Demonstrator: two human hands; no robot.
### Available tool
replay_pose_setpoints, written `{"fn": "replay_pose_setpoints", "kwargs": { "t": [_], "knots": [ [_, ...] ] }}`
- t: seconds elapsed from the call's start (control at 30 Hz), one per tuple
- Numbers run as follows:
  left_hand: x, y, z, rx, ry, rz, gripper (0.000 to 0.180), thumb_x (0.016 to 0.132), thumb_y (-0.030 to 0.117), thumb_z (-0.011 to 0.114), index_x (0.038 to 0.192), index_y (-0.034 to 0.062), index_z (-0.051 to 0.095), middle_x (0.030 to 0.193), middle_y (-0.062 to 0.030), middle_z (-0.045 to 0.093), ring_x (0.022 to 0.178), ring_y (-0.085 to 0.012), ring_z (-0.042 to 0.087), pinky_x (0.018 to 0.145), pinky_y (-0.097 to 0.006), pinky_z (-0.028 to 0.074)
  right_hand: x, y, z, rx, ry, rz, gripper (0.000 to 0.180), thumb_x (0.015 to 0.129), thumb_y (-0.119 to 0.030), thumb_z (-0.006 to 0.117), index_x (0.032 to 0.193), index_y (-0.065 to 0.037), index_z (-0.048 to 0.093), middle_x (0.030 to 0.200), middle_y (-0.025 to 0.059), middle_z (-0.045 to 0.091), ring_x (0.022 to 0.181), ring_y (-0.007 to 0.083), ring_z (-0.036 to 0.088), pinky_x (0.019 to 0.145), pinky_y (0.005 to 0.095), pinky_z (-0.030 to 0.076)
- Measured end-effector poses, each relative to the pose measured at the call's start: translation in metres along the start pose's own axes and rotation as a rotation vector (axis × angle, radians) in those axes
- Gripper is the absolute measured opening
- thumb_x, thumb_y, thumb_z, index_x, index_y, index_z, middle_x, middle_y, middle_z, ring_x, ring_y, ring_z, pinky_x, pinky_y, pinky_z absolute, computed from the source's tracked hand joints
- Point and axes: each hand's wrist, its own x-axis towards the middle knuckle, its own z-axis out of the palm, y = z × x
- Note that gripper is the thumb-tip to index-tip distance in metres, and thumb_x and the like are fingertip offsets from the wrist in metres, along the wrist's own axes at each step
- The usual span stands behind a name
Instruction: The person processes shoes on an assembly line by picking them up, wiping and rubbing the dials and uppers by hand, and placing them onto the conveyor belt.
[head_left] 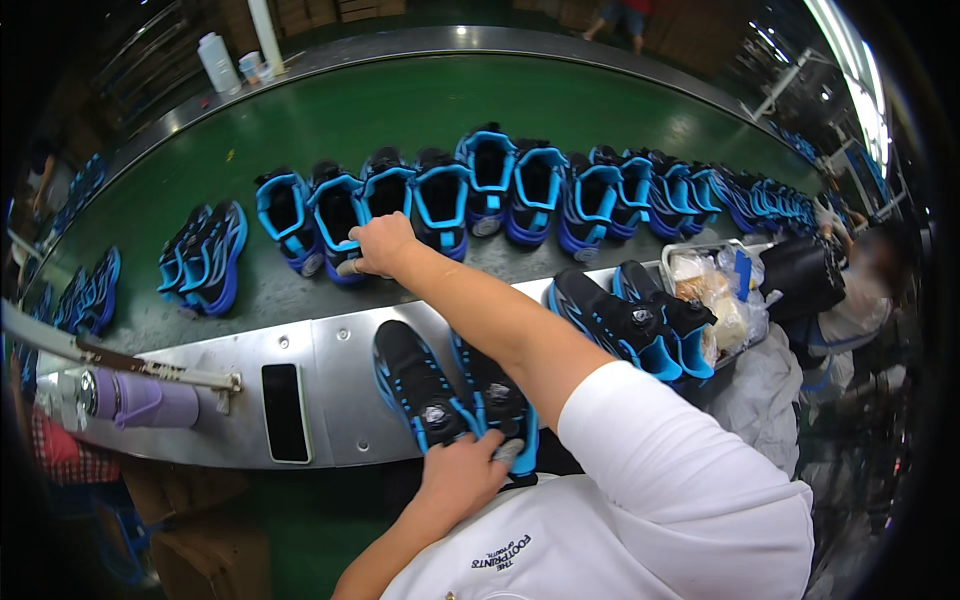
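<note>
My right hand [380,245] reaches forward over the green conveyor belt [400,110] and grips the heel of a black and blue shoe [340,215] standing in a long row of like shoes. My left hand [460,475] is close to my body, its fingers closed on the heels of a pair of black and blue shoes [420,385] lying side by side on the metal ledge [340,340] in front of me.
A second pair of shoes [640,320] lies on the ledge to the right, beside a tray [690,250] of plastic bags. A dark phone [285,410] and a purple bottle [140,400] lie at left. Shoe pairs [205,260] sit on the belt's left. A co-worker [860,290] stands at right.
</note>
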Motion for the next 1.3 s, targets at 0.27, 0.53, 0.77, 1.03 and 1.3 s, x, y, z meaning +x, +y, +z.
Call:
{"fn": "replay_pose_setpoints", "kwargs": {
  "t": [0.27, 0.53, 0.77, 1.03, 1.3],
  "knots": [
    [0.042, -0.037, -0.079, -0.233, 0.268, 0.131, 0.021, 0.083, 0.014, 0.045, 0.086, 0.0056, 0.064, 0.069, -0.0186, 0.059, 0.065, -0.0374, 0.057, 0.061, -0.044, 0.045, -0.076, 0.125, -0.028, 0.036, 0.064, 0.135, 0.073, 0.064, -0.076, 0.062, 0.114, -0.023, 0.065, 0.087, 0.0141, 0.069, 0.086, 0.0345, 0.065, 0.076, 0.0445, 0.051],
    [0.2, -0.163, -0.129, 0.196, 0.342, -0.078, 0.032, 0.091, 0.03, 0.045, 0.094, 0.0065, 0.066, 0.081, -0.0225, 0.063, 0.08, -0.0407, 0.059, 0.071, -0.047, 0.045, -0.081, 0.192, -0.041, -0.047, 0.102, 0.352, 0.061, 0.067, -0.065, 0.067, 0.108, -0.02, 0.067, 0.091, 0.0169, 0.067, 0.082, 0.0341, 0.065, 0.069, 0.0429, 0.052],
    [0.208, -0.168, -0.161, 0.496, 0.918, 0.081, 0.03, 0.078, 0.022, 0.066, 0.104, 0.0082, 0.062, 0.098, -0.0135, 0.063, 0.092, -0.0342, 0.057, 0.08, -0.046, 0.045, -0.109, 0.187, -0.032, -0.076, 0.44, -0.051, 0.037, 0.056, -0.027, 0.083, 0.087, -0.011, 0.074, 0.12, 0.0179, 0.051, 0.111, 0.0372, 0.045, 0.096, 0.0426, 0.04],
    [0.085, -0.293, -0.195, 0.321, 0.567, -0.175, 0.029, 0.085, 0.023, 0.062, 0.1, -0.0011, 0.058, 0.09, -0.0229, 0.06, 0.086, -0.0409, 0.056, 0.074, -0.046, 0.044, -0.152, 0.035, -0.03, 0.538, 0.342, -0.247, 0.018, 0.061, -0.019, 0.07, 0.068, -0.003, 0.066, 0.091, 0.0138, 0.062, 0.09, 0.0323, 0.057, 0.077, 0.0398, 0.048],
    [-0.061, -0.096, -0.069, 0.184, 0.382, 0.121, 0.025, 0.082, 0.027, 0.067, 0.08, 0.0058, 0.054, 0.074, -0.0171, 0.053, 0.071, -0.0354, 0.054, 0.061, -0.044, 0.042, -0.259, -0.053, -0.018, 0.589, 0.092, -0.31, 0.023, 0.069, -0.014, 0.069, 0.084, 0.002, 0.06, 0.104, 0.0152, 0.054, 0.097, 0.0328, 0.053, 0.082, 0.0397, 0.046]
  ]
}}
